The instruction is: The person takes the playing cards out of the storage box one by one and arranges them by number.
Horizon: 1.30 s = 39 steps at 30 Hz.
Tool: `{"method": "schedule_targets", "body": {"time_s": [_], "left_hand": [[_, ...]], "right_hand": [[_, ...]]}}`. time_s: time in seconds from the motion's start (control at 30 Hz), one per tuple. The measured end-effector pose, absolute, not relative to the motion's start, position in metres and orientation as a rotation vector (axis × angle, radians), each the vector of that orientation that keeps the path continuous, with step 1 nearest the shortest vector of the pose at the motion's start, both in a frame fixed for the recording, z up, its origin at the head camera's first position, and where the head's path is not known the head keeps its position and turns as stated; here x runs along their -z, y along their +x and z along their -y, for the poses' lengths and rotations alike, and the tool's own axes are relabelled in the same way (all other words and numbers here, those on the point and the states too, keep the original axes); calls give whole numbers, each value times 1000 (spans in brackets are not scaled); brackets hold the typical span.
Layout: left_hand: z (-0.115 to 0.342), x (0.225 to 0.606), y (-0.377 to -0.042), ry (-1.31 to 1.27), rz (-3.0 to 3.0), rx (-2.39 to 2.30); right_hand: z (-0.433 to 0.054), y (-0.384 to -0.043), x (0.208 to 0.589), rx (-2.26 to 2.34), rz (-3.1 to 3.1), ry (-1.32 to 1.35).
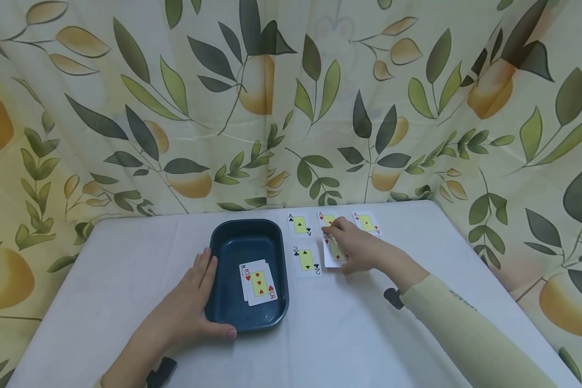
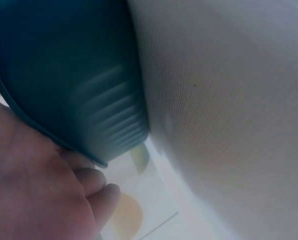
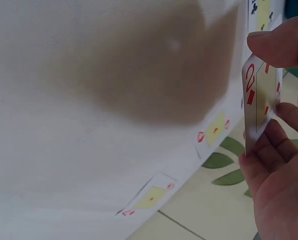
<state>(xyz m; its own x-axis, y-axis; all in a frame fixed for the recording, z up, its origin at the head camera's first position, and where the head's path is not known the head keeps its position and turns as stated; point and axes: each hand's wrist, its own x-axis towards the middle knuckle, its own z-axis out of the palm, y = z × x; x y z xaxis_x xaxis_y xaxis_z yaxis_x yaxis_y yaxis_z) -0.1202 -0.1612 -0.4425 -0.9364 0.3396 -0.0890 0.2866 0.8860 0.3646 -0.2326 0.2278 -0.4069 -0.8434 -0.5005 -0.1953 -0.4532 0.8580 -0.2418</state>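
Beyond yellow sleeve (image 1: 465,328), pinched two of diamonds (image 3: 261,97) in right hand (image 1: 359,248), between thumb and fingers; seemed light, springy, slick, best edge-held. Rested left hand (image 1: 186,302), fingers straight, against blue tray (image 1: 247,248).

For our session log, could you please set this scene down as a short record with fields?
Left hand: resting against the blue tray
Right hand: pinching a two of diamonds
Tray contents: three of hearts uppermost
Far row: ace of clubs, ace of hearts, ace of diamonds
Nearer row: two of clubs
Surface: white cloth
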Motion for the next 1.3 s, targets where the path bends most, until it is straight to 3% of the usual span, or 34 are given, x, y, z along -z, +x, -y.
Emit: {"method": "schedule_targets", "body": {"time_s": [1.3], "left_hand": [[162,442,-122,507,-2909,-545]], "right_hand": [[-238,-234,426,266,-2684,-593]]}}
